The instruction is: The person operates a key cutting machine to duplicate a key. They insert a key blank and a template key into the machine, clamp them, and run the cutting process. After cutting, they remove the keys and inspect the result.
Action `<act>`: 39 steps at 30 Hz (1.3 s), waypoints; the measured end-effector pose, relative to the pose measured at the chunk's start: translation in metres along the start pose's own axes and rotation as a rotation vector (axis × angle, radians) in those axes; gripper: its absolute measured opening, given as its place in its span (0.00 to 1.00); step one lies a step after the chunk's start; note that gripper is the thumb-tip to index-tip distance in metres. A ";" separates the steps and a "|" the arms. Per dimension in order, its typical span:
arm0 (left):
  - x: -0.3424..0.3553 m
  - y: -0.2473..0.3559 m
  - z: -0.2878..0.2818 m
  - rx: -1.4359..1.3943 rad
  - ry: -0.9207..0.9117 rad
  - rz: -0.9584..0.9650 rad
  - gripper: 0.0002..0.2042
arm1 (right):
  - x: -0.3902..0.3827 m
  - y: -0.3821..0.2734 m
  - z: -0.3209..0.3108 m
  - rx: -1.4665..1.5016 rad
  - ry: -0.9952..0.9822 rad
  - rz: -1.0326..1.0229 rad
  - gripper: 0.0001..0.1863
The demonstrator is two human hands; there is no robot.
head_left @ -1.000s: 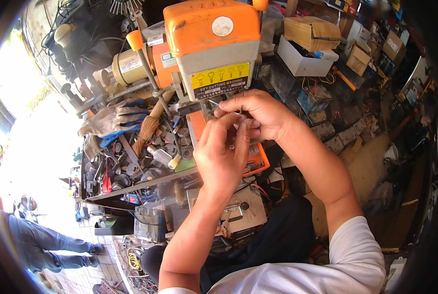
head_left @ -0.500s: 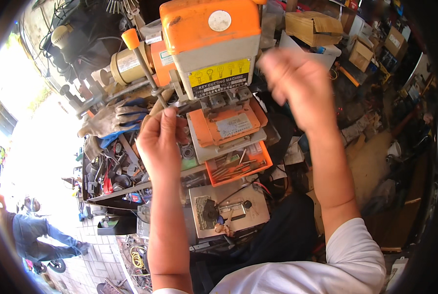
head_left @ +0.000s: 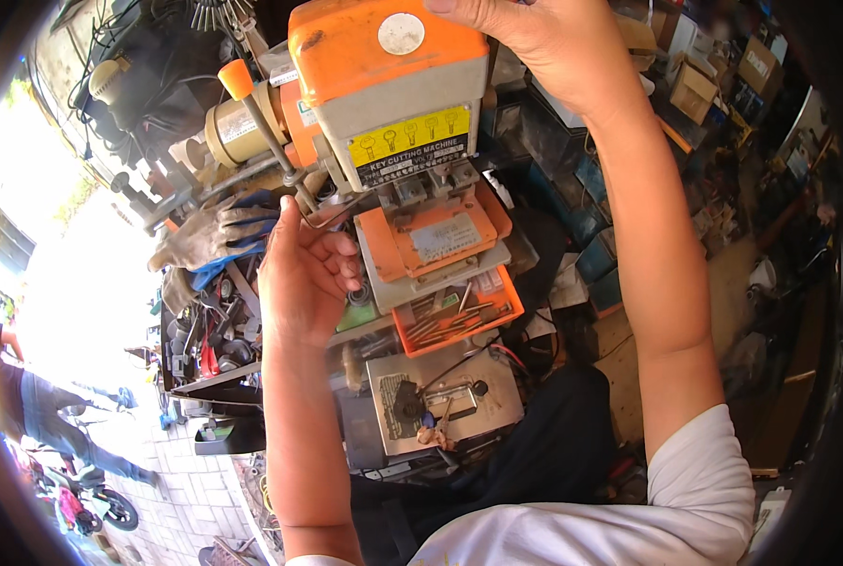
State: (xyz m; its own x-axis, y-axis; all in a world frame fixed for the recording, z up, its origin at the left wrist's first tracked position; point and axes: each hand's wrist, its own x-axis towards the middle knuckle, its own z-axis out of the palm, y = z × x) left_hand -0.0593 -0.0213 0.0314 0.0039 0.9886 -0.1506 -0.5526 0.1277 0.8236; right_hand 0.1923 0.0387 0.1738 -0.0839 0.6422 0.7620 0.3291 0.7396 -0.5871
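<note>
Before me stands a key cutting machine [head_left: 393, 99] with an orange top, a grey body and a yellow label. Up at its right side, my right hand [head_left: 558, 47] stretches its thumb over the orange top; the other fingers are cut off by the frame's upper edge. My left hand [head_left: 304, 283] is palm up beside the machine, thumb apart and fingers loosely bent, with nothing visible in it. Its thumb is close to the foot of a metal lever [head_left: 269, 132] with an orange knob. An orange clamp base [head_left: 440, 236] is under the machine's head.
Below the base, an orange drawer [head_left: 511, 316] holds several thin metal rods. A metal plate device [head_left: 502, 387] lies nearer me. Work gloves [head_left: 200, 241] and loose tools [head_left: 209, 325] are at the left. Cardboard boxes [head_left: 693, 92] stand at the right. Outside at left, a person walks near a motorbike [head_left: 82, 505].
My right hand has risen to the machine's top. My left hand has opened, turning its palm up. The view has shifted a little; a motorbike shows more fully at lower left.
</note>
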 end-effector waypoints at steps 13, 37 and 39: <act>-0.006 0.010 -0.014 -0.017 -0.278 -0.055 0.23 | -0.004 0.001 0.001 -0.039 0.050 -0.045 0.33; -0.015 0.012 -0.012 -0.183 -0.275 -0.277 0.16 | 0.001 0.011 0.001 0.121 -0.022 0.035 0.45; -0.017 0.010 -0.011 -0.242 -0.242 -0.275 0.16 | -0.013 0.022 -0.001 -0.173 0.101 -0.058 0.45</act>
State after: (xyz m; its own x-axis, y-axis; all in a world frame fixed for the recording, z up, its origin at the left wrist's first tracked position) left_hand -0.0741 -0.0375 0.0365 0.3571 0.9145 -0.1900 -0.6830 0.3944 0.6148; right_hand 0.2019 0.0463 0.1514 -0.0152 0.5698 0.8217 0.4835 0.7235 -0.4928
